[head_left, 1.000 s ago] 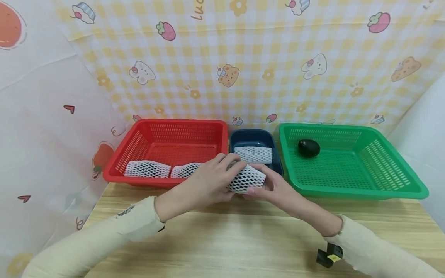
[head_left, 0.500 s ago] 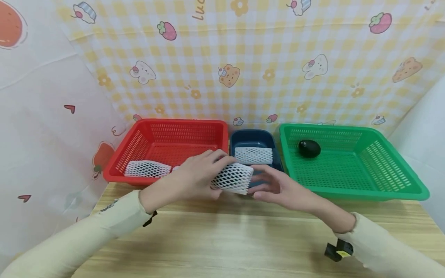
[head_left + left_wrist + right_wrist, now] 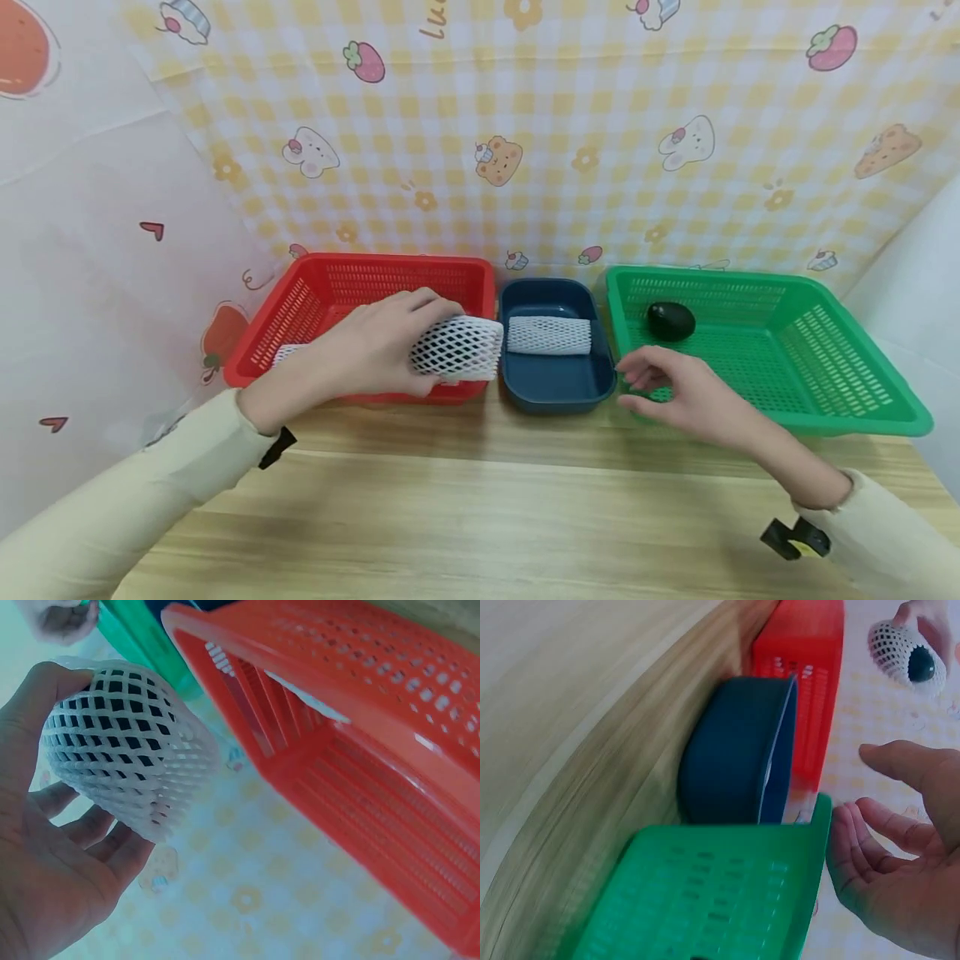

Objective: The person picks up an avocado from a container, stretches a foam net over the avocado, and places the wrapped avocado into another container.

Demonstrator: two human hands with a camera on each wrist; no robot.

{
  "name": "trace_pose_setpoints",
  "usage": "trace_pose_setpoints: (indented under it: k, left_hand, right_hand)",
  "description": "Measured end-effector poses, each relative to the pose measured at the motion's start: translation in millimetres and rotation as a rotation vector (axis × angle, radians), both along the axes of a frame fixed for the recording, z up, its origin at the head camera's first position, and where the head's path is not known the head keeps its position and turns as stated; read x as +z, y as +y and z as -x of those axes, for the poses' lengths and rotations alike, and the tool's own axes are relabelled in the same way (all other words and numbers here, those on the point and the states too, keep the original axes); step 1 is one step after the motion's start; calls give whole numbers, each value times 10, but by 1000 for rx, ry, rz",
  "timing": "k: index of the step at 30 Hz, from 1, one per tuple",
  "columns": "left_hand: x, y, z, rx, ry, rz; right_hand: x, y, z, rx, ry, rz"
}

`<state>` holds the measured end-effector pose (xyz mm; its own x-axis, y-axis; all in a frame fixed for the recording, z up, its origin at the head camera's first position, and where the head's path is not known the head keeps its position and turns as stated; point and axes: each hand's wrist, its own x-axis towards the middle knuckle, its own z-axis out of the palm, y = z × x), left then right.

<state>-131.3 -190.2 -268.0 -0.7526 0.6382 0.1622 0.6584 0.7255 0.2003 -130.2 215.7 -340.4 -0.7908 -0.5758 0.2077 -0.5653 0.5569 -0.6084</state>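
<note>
My left hand (image 3: 375, 346) grips an avocado in a white foam net sleeve (image 3: 459, 348) over the front right of the red basket (image 3: 405, 260). In the left wrist view the dark fruit (image 3: 124, 724) shows through the mesh, with the thumb on one side and the fingers on the other. One end of the fruit is bare in the right wrist view. Held apart, my right hand (image 3: 690, 392) has loosely bent fingers and nothing in it, at the green basket's (image 3: 757, 358) near left corner. A dark avocado (image 3: 671, 322) lies in that basket.
Between the baskets stands a dark blue bin (image 3: 557, 383) with white foam netting (image 3: 550, 335) in it. Another netted piece (image 3: 287, 352) in the red basket is mostly hidden by my left arm. A patterned cloth (image 3: 570, 108) hangs behind the wooden table (image 3: 480, 517).
Both hands were on the netted avocado; the right hand has let go and moved right to the green basket. My left hand has carried the fruit left over the red basket.
</note>
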Motion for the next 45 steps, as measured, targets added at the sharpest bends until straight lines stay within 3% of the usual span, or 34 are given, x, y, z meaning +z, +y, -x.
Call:
trace_pose_setpoints:
  k: [3, 7, 16, 27, 33, 45]
  left_hand:
    - [33, -68, 35, 26, -19, 19]
    - [66, -152, 88, 47, -46, 39]
    - [99, -333, 263, 103, -89, 85]
    - [-9, -580, 631, 151, -218, 101]
    - [-86, -543, 854, 163, -274, 120]
    - [-271, -282, 1112, 169, -357, 197]
  right_hand:
    - [9, 79, -10, -32, 10, -63]
    - [30, 159, -12, -46, -42, -147]
    - [86, 223, 9, 12, -93, -205]
    - [120, 205, 45, 18, -129, -238]
    - [115, 218, 44, 28, -136, -233]
    - [93, 230, 52, 36, -144, -235]
